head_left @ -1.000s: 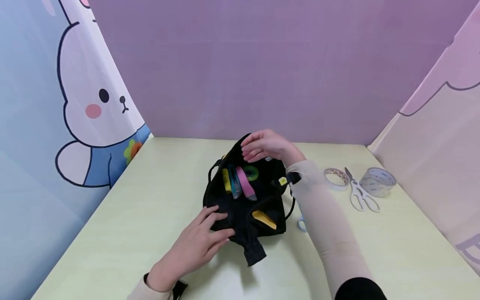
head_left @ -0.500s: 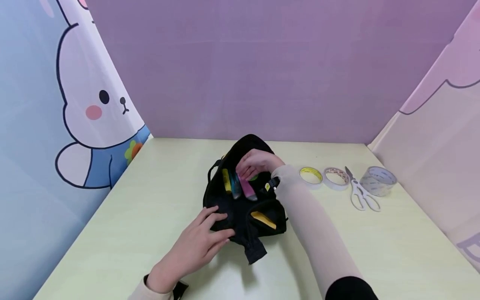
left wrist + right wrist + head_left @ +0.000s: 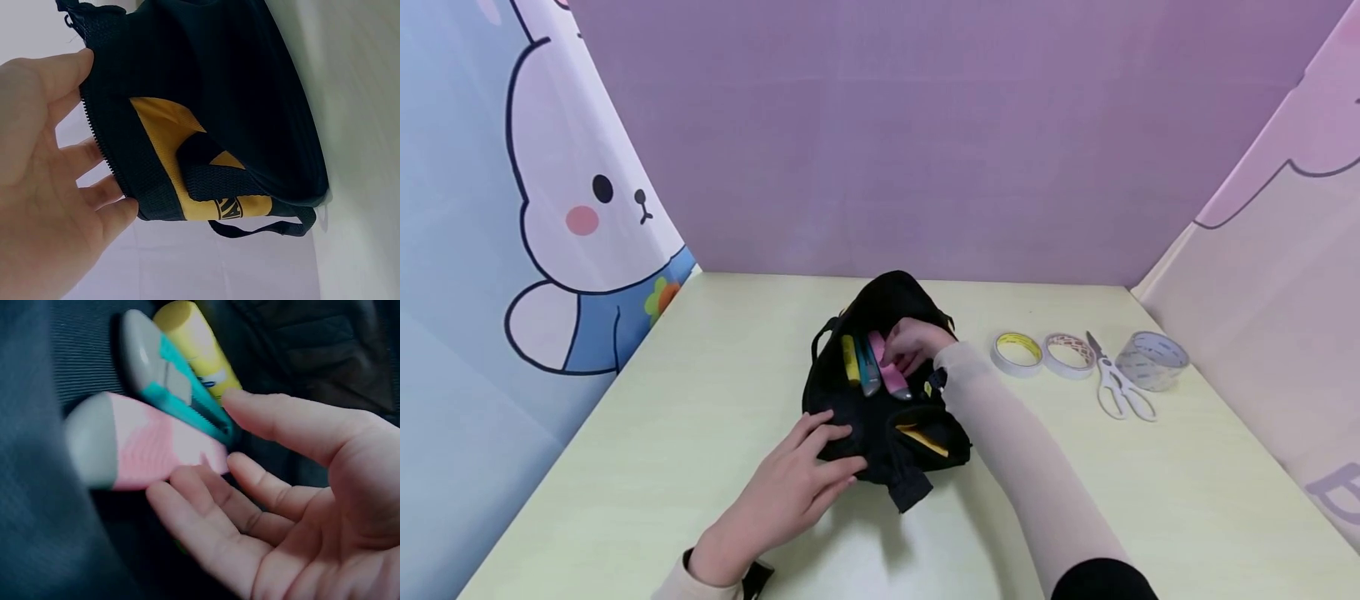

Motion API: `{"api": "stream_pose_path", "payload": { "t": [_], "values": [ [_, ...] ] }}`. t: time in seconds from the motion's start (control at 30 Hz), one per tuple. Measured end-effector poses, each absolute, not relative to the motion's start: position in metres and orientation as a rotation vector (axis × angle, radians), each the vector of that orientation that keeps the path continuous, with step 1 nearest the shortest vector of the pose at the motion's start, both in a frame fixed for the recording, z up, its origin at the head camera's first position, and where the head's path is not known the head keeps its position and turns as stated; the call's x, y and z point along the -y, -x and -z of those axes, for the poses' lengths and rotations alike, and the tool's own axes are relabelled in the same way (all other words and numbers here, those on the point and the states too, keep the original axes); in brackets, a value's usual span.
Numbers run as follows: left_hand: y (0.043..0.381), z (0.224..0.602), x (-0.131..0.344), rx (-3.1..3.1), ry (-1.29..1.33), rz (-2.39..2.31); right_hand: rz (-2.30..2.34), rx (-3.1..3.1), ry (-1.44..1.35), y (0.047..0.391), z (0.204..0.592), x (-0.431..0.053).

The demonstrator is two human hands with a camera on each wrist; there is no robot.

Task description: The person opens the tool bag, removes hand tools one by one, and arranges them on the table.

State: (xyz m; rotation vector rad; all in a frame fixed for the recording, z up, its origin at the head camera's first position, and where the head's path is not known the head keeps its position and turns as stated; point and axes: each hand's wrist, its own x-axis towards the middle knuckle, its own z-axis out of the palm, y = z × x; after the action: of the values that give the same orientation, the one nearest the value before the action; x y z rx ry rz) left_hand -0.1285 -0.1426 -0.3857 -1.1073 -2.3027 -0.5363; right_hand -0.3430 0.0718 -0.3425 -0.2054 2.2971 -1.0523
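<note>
A black zippered bag (image 3: 857,429) stands on the table with its mouth spread wide. My left hand (image 3: 790,487) holds its near rim; in the left wrist view the thumb lies outside the zipper edge and some fingers pass behind it. My right hand (image 3: 916,343) reaches inside, its fingers loosely bent. In the right wrist view those fingertips touch or nearly touch a pink tool with a grey rounded end (image 3: 147,444). Beside it lie a teal and grey utility knife (image 3: 172,378) and a short yellow stick (image 3: 194,340). The right hand partly hides the bag's inside.
Right of the bag are a roll of tape with a yellow core (image 3: 1017,350), another tape roll (image 3: 1070,356), white-handled scissors (image 3: 1118,387) and a wide clear tape roll (image 3: 1152,362). A purple panel (image 3: 910,167) stands behind the table (image 3: 685,400).
My right hand has come down from above the bag's mouth into it, beside the pink tool. The sleeve's shift left uncovers the yellow-cored tape roll. My left hand keeps its place at the rim.
</note>
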Motion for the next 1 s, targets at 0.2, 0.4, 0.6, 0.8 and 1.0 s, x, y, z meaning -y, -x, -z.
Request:
{"api": "stream_pose_path", "payload": {
  "t": [0.2,0.4,0.6,0.8,1.0],
  "values": [
    [0.127,0.386,0.144,2.317,1.104,0.542,0.983,-2.365,0.132,0.341,0.353,-0.072],
    [0.127,0.386,0.144,2.329,1.105,0.542,0.960,-2.365,0.062,0.339,0.360,-0.070],
    [0.127,0.386,0.145,2.329,1.104,0.545,0.983,-2.341,0.040,0.339,0.363,-0.069],
    [0.127,0.386,0.145,2.331,1.100,0.544,1.023,-2.331,0.058,0.342,0.366,-0.071],
    [0.128,0.386,0.145,2.326,1.100,0.543,1.044,-2.316,0.077,0.341,0.364,-0.072]
  ]
}}
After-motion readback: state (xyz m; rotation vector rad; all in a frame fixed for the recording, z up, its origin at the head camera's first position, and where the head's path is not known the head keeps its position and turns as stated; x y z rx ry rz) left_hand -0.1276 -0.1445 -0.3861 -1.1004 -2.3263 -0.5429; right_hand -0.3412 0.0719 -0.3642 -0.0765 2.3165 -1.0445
